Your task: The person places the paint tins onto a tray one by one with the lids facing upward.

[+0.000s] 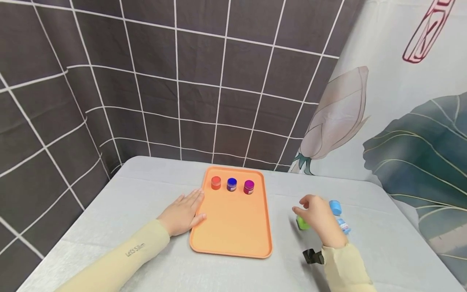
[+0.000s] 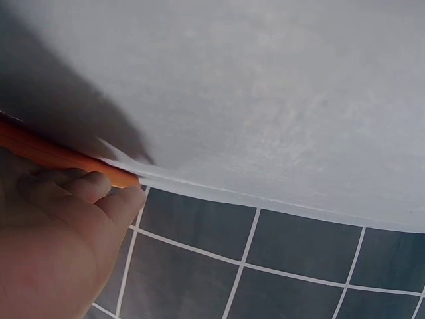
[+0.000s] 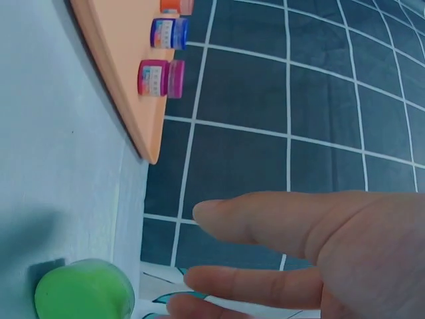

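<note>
An orange tray (image 1: 233, 227) lies on the table, with a red jar (image 1: 216, 183), a blue jar (image 1: 231, 184) and a magenta jar (image 1: 249, 187) standing in a row near its far edge. My left hand (image 1: 184, 213) rests on the tray's left rim, its fingers extended. To the right of the tray, my right hand (image 1: 316, 213) hovers above the table, thumb and fingers apart, holding nothing. A green jar (image 3: 85, 290) stands just below it, partly hidden by the hand in the head view. Two light blue jars, one upper (image 1: 335, 207) and one lower (image 1: 343, 226), stand just beyond the right hand.
A pale grey cloth (image 1: 146, 182) covers the table. Dark tiled fabric (image 1: 200, 97) hangs behind and to the left, and a flower-printed curtain (image 1: 401, 121) hangs at the right. A black strap piece (image 1: 312, 256) sticks out at the right wrist.
</note>
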`<state>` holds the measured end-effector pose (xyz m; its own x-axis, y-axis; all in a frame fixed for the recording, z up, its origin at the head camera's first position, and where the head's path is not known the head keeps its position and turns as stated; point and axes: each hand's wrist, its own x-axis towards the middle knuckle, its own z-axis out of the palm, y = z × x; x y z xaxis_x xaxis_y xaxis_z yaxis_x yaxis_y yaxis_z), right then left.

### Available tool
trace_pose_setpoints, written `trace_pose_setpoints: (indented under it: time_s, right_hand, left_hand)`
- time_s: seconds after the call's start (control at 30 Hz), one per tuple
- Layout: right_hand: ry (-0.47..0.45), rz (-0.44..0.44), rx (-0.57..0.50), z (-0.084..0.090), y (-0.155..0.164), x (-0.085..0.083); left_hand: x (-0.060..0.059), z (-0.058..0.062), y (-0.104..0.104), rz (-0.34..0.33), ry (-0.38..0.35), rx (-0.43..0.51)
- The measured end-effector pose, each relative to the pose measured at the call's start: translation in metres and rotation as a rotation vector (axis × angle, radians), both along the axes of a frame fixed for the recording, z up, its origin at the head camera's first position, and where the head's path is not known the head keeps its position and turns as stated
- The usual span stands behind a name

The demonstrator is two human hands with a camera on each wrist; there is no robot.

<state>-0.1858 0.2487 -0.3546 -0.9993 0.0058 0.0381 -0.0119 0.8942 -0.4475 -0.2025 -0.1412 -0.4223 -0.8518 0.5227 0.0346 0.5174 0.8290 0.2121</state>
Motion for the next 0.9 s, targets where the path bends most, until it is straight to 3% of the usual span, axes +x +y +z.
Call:
trace_pose_setpoints:
  time_s: [0.17, 0.5, 0.9]
  right_hand:
    - [-0.011, -0.032, 0.034, -0.006, 0.006, 0.001]
    - [-0.139, -0.077, 0.006, -0.011, 0.008, -0.001]
    - [-0.153, -0.073, -0.027, -0.019, 0.007, 0.001]
  left_hand:
    - [0.0, -0.001, 0.002, 0.0, 0.003, -0.004]
    - [-0.001, -0.002, 0.001, 0.003, 0.01, 0.0]
    - [0.001, 0.002, 0.002, 0.005, -0.002, 0.005]
